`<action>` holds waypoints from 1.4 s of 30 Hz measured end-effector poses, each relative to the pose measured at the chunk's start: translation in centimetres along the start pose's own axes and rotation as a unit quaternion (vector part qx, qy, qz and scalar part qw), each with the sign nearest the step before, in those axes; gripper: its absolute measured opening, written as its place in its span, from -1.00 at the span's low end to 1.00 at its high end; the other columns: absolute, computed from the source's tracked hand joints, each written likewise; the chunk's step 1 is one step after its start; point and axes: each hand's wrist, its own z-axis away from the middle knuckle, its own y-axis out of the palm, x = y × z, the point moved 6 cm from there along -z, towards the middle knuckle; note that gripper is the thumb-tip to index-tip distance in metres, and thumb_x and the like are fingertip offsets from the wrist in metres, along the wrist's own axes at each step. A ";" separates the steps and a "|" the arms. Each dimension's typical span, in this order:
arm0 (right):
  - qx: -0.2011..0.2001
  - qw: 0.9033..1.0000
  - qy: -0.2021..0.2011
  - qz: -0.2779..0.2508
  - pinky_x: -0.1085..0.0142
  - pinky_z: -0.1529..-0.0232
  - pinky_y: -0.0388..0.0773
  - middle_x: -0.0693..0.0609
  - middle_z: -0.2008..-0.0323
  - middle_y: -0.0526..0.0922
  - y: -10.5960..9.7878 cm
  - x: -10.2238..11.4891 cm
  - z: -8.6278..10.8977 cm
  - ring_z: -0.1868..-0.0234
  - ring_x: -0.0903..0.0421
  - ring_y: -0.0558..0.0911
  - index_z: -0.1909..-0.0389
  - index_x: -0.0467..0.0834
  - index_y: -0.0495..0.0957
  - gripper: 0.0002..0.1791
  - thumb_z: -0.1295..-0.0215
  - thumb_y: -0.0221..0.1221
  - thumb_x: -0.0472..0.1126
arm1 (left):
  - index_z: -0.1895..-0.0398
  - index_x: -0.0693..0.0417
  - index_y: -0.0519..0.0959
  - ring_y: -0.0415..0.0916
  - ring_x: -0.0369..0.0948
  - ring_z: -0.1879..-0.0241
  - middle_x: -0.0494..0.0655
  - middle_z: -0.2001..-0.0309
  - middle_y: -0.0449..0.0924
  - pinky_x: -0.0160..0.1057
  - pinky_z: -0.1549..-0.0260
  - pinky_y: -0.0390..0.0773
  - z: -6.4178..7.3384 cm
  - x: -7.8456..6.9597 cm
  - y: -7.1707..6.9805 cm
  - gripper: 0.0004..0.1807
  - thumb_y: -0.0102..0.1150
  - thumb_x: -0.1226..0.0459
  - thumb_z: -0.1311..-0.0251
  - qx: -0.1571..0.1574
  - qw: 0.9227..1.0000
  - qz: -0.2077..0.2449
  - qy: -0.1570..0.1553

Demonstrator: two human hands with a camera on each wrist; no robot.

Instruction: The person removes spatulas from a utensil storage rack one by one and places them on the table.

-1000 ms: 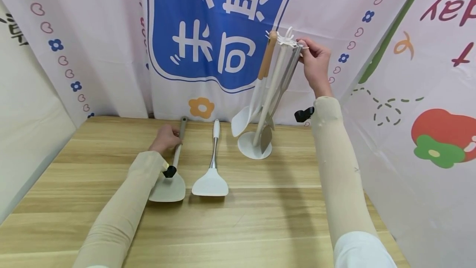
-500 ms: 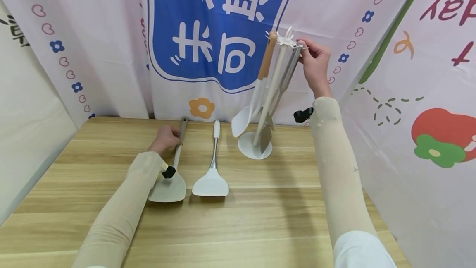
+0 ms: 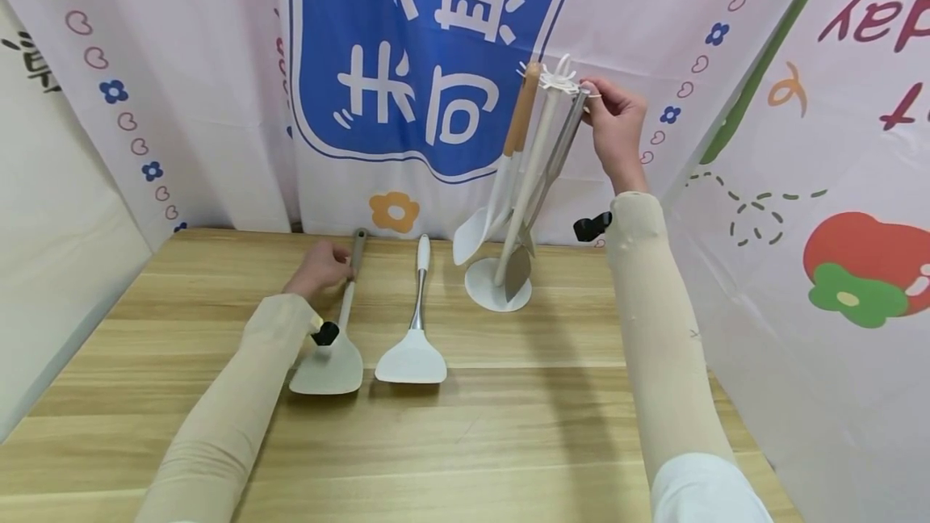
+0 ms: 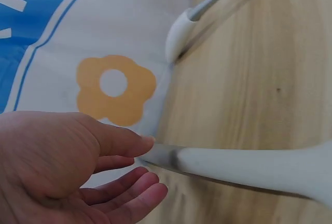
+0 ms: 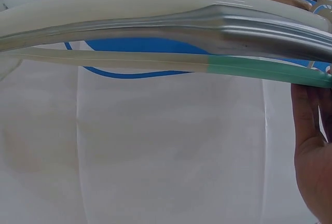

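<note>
Beige-sleeved (image 3: 225, 394), bracketing grey turner (image 3: 328, 374) with loosely parted left grip (image 3: 321, 269); pinching green handle (image 5: 257, 69) in right grip (image 3: 617, 127), possibly toppling adjacent utensil rack (image 3: 482, 290) by tugging.

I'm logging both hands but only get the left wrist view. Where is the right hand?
Observer: The right hand is raised, at the top of an upright utensil stand.
Operator: What colours are the handles up there? I get none of that.
Observer: The right wrist view shows a green handle just above that hand's fingers.
Operator: My view cuts off the spatula by the left hand. What is at its end?
Observer: A broad, pale blade, pointing toward the person's side of the table.
</note>
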 end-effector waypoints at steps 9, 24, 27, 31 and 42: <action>-0.003 1.000 0.006 0.002 0.40 0.07 0.70 0.03 0.24 0.75 0.0 -0.1 0.1 0.21 0.16 0.71 0.06 -0.33 0.71 -0.72 -0.38 0.25 -0.20 | -0.29 0.51 0.40 0.45 0.28 -0.21 0.46 -0.23 0.47 0.18 -0.21 0.52 0.2 -4.3 -1.7 -0.51 0.06 0.37 -0.37 -0.030 0.996 0.004 0.085; -0.010 1.000 0.008 -0.004 0.39 0.06 0.70 0.04 0.22 0.74 0.1 -0.6 0.1 0.20 0.16 0.69 0.02 -0.37 0.68 -0.70 -0.41 0.24 -0.21 | -0.33 0.30 0.47 0.57 0.07 -0.13 0.24 -0.21 0.56 0.00 -0.17 0.60 1.7 -16.5 -0.8 -0.55 0.14 0.37 -0.42 -0.049 0.970 0.071 0.226; -0.011 1.000 0.007 -0.003 0.38 0.05 0.70 0.04 0.21 0.73 0.0 -0.5 0.1 0.19 0.15 0.69 0.03 -0.35 0.69 -0.70 -0.41 0.24 -0.20 | -0.32 0.27 0.49 0.58 0.03 -0.13 0.19 -0.19 0.58 -0.03 -0.18 0.61 1.5 -18.7 -1.0 -0.57 0.13 0.36 -0.43 -0.058 0.965 0.083 0.241; -0.009 1.000 0.005 0.000 0.38 0.05 0.70 0.03 0.21 0.73 -0.1 -0.2 0.1 0.19 0.15 0.68 0.06 -0.29 0.72 -0.75 -0.42 0.22 -0.21 | -0.31 0.22 0.51 0.58 -0.03 -0.13 0.13 -0.17 0.61 -0.08 -0.18 0.61 1.1 -21.6 -1.4 -0.60 0.11 0.34 -0.46 -0.075 0.958 0.099 0.260; -0.006 1.000 0.004 -0.001 0.38 0.03 0.70 0.03 0.21 0.73 -0.1 -0.6 0.1 0.19 0.15 0.68 0.04 -0.32 0.71 -0.73 -0.41 0.23 -0.21 | -0.31 0.13 0.53 0.58 -0.15 -0.16 0.05 -0.19 0.63 -0.22 -0.21 0.57 -0.2 -26.8 -0.4 -0.62 0.10 0.28 -0.49 -0.102 0.935 0.183 0.287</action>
